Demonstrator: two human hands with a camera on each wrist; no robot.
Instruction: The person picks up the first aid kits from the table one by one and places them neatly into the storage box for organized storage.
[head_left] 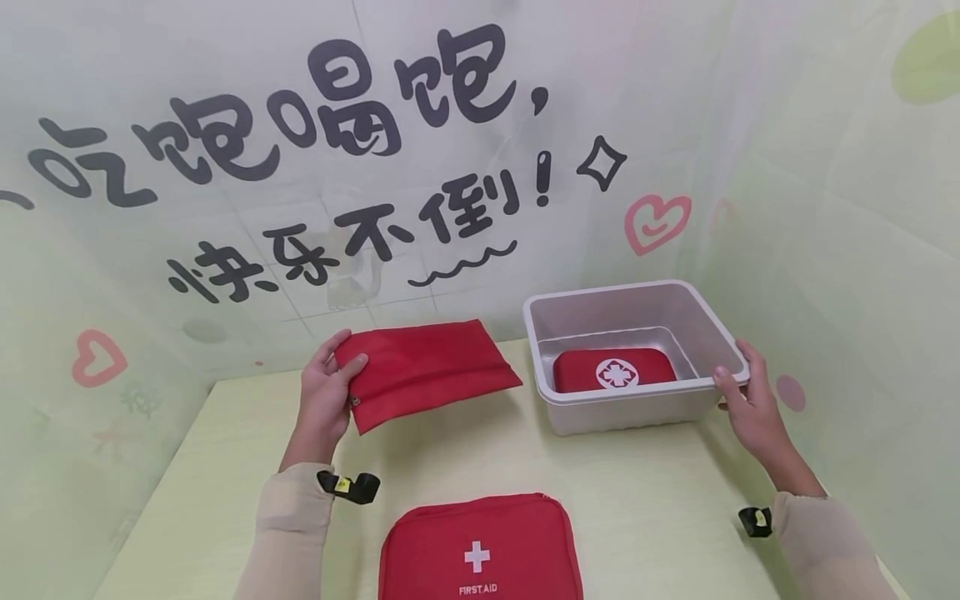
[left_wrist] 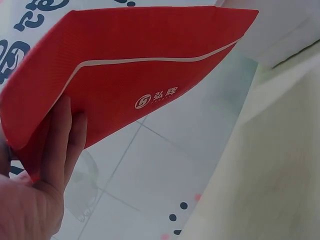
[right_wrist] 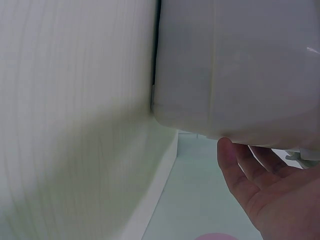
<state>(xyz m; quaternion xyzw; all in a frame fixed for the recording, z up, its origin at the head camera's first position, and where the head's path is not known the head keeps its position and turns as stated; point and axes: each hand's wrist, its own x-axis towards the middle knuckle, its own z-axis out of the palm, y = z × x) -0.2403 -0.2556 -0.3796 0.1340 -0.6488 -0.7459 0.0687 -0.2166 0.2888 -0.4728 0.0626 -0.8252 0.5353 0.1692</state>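
Observation:
A flat red fabric pouch [head_left: 427, 358] hangs above the table, tilted. My left hand [head_left: 324, 400] pinches its left end, thumb on the near face and fingers behind. In the left wrist view the pouch [left_wrist: 140, 40] shows its other face, with a pale trim line and a white logo. To the right, my right hand [head_left: 756, 408] holds the rim of a light grey plastic bin [head_left: 637, 415] at its right corner, the thumb over the edge. Inside the bin lies a red case [head_left: 581, 371] with a white cross emblem. From below, the fingers [right_wrist: 240, 165] show against the bin's outer wall.
A red first aid bag [head_left: 438, 550] with a white cross lies on the pale table [head_left: 225, 483] at the near edge of the head view. Behind the table stands a printed wall sheet [head_left: 450, 150] with large dark characters and pink hearts.

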